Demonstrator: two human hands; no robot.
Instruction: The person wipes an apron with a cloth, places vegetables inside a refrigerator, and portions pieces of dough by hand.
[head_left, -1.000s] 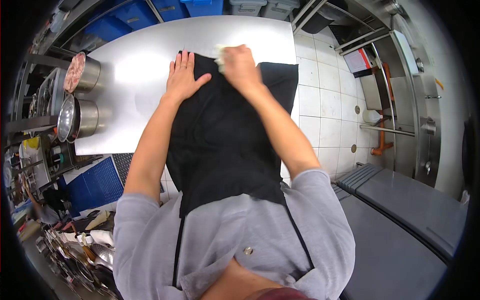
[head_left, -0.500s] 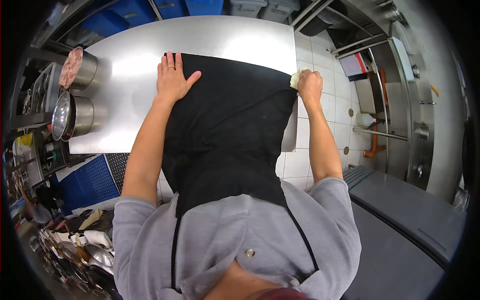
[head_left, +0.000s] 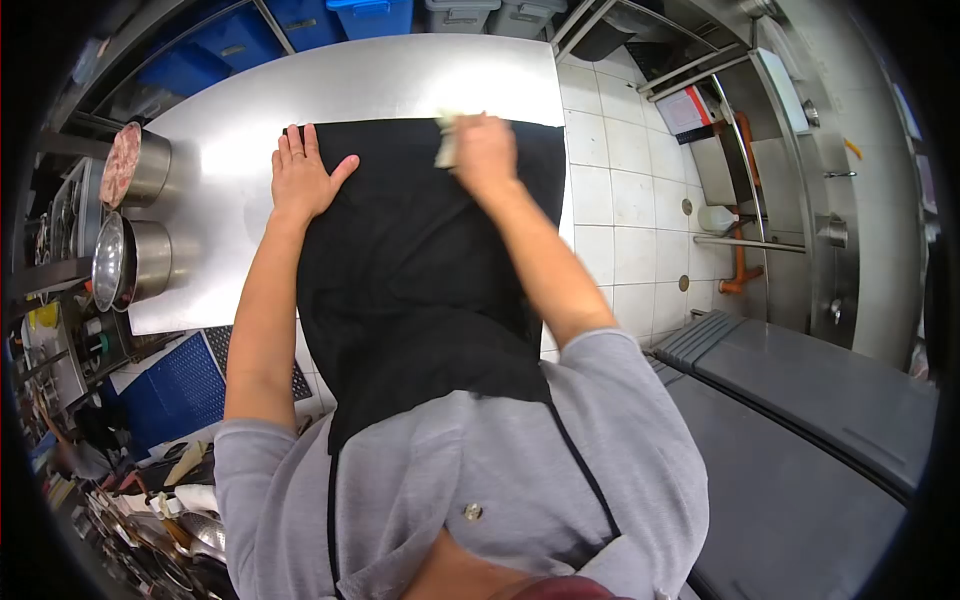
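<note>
A: Where is the pale cloth [head_left: 445,150] held?

B: It is gripped by curled fingers [head_left: 470,142] of the right hand [head_left: 488,158], exposed on the side toward the left hand [head_left: 302,188].

A: How is it aligned?

B: Its longer visible side is pointed away from the body, near the far edge of the black apron [head_left: 400,240].

A: And the left fingers?

B: Opened flat at the apron's far left corner, above the steel surface [head_left: 230,150].

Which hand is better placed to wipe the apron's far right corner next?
Right, most likely: the right hand holds the pale cloth, nearer that corner of the black apron. The left hand lies flat at the far left corner.
</note>
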